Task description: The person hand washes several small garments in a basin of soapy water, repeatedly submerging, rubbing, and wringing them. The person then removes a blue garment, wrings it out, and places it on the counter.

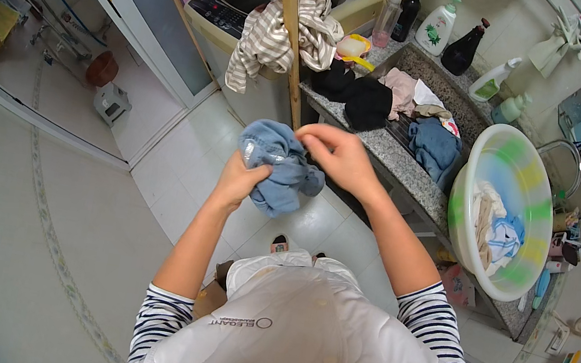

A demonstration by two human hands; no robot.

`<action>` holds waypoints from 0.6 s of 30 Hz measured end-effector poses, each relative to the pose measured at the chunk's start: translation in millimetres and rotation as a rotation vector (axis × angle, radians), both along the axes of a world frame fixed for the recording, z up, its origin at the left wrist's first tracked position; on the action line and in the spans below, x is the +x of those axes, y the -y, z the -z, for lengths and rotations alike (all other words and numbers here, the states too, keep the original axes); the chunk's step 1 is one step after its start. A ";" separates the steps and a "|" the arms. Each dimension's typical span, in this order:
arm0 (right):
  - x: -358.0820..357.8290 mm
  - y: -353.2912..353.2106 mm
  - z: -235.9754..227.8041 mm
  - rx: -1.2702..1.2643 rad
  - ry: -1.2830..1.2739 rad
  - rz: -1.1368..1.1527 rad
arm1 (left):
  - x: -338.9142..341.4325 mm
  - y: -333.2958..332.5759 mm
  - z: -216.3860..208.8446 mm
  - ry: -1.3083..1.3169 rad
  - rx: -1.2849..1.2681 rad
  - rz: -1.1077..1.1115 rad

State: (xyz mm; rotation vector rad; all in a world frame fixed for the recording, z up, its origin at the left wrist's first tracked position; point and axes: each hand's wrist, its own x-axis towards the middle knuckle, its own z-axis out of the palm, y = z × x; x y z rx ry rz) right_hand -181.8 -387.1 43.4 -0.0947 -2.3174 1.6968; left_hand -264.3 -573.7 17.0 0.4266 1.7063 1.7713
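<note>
A crumpled blue cloth garment (278, 172) hangs in front of me above the tiled floor. My left hand (239, 179) is closed on its left side, with the thumb laid over the fabric. At the garment's upper right edge, my right hand (336, 157) has its thumb and index finger pinched together. What sits between those fingertips is hidden. Silvery-white patches show on the garment's left part. Just beyond, a wooden pole (288, 37) stands upright, with a striped beige-and-white cloth (263, 44) behind it, draped over the washing machine's edge (213, 23).
A stone sink counter (415, 159) on the right holds black, pink and blue clothes (434, 147). A large green-and-white basin (462, 209) with wet clothes rests on the counter. Several bottles (436, 28) line the back. On the left, a door frame (161, 85) opens to another room.
</note>
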 end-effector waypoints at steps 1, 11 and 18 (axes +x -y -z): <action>2.8 -5.2 4.8 0.039 -0.007 0.007 | -6.7 6.0 3.7 0.050 0.021 0.051; -1.4 -23.6 22.0 -0.618 0.108 0.057 | -37.0 40.5 6.2 -0.331 -0.293 0.265; -13.4 16.3 4.0 0.113 0.013 0.314 | -24.3 22.5 -1.8 0.340 0.091 0.223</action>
